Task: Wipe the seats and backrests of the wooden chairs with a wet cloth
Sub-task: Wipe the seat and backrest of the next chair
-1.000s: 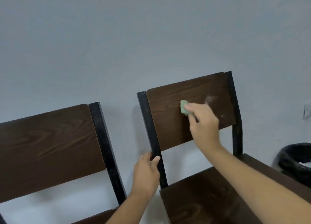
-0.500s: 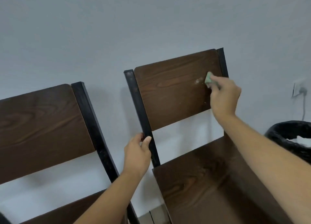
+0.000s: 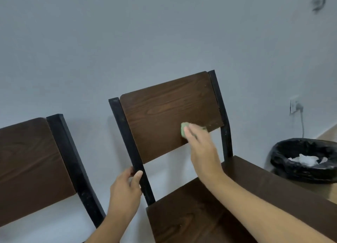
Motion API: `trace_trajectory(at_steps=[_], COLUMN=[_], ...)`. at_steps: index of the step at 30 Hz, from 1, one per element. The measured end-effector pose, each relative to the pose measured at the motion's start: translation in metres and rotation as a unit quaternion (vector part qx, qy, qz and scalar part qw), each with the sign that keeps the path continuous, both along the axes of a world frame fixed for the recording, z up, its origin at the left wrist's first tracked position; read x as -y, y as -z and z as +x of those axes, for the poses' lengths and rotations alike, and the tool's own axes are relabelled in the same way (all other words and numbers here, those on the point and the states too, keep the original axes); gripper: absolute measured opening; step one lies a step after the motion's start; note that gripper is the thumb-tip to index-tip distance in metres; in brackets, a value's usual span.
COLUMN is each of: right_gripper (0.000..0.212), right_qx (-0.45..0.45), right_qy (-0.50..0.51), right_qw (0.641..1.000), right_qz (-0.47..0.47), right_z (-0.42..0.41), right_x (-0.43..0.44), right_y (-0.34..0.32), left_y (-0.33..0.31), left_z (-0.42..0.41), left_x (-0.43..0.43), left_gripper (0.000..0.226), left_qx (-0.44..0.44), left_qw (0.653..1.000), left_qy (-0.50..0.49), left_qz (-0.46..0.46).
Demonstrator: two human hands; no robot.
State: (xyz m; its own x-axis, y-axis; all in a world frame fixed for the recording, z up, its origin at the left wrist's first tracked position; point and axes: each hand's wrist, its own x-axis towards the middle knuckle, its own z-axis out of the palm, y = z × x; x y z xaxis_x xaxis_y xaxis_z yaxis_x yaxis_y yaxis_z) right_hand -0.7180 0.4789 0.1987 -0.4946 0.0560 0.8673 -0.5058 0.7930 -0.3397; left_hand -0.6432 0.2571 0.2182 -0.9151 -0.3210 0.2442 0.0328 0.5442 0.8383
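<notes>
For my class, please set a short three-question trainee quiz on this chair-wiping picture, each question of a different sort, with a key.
1. True or false: the right hand presses the green cloth against the backrest.
2. What does the left hand grip? A) the seat B) the black frame post C) the bin
3. Fill in: the black-lined bin stands to the chair's ____ in view.

Key: 1 true; 2 B; 3 right.
</notes>
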Motion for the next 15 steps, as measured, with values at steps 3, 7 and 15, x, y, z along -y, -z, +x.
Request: trace_trajectory(at_steps=[3,7,15], right_gripper=[0.064,0.026,0.068], right_qx=[0.022,0.039,-0.017], right_qy=[0.000,0.112,-0.100], right_qw=[1.000,0.974,0.971], right_qz=[-0.015,-0.195,0.215], right_z=[-0.003,-0.015,0.043], right_x=[-0.034,-0.058,0.038], right_y=[0.009,-0.023,0.007], left_y=[-0.005,-0.009,-0.005], left_z=[-0.001,0.000,-0.002], left_x=[-0.006,-0.009,-0.006], left_gripper=[0.036,0.043,0.042], left_qx=[0.008,0.012,0.005], left_qw=[1.000,1.000,1.000], left_qy=[-0.001,0.000,0.001], left_qz=[0.014,0.009,0.008])
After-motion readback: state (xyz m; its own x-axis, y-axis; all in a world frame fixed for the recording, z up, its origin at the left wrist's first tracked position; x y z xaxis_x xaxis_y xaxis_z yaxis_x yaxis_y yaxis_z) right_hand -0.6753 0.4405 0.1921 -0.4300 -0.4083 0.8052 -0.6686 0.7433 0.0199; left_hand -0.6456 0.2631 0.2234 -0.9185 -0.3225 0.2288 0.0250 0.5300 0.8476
